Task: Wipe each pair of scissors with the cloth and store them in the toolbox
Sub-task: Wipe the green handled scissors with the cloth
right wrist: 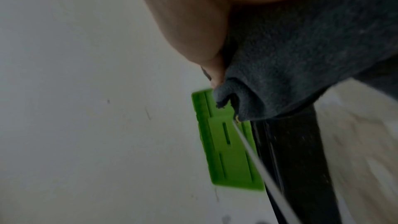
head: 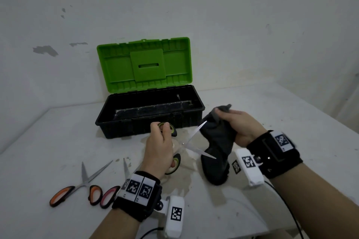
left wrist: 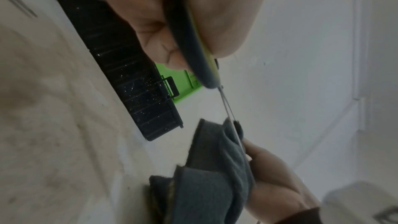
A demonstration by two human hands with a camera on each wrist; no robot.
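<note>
Scissors with orange handles (head: 77, 190) lie open on the white counter (head: 38, 141) at the far left, blades pointing away. Just right of them a pink-handled pair (head: 109, 196) lies partly hidden under the left wrist; only one handle loop and one blade show.

Next comes the left hand (head: 159, 151), held above the counter in front of the toolbox. Its fingers (head: 165, 128) are curled through the loops of the green scissors (head: 194, 144), one loop at the fingertips up near the box, the other low by the heel of the hand. The blades are spread wide and point right. The upper blade tip reaches into the grey cloth (head: 219, 145); the lower blade lies across the front of the cloth's hanging part.

Behind the hands the toolbox (head: 149, 110) stands open, green lid upright against the wall, black tub facing the person. What lies in the tub is too dark to make out.

At the right, the right hand (head: 237, 126) grips the cloth, fingers and thumb closed on its bunched top; the rest hangs down to the counter. In the right wrist view the blade (right wrist: 258, 163) runs up to the cloth's edge by the fingertips.
</note>
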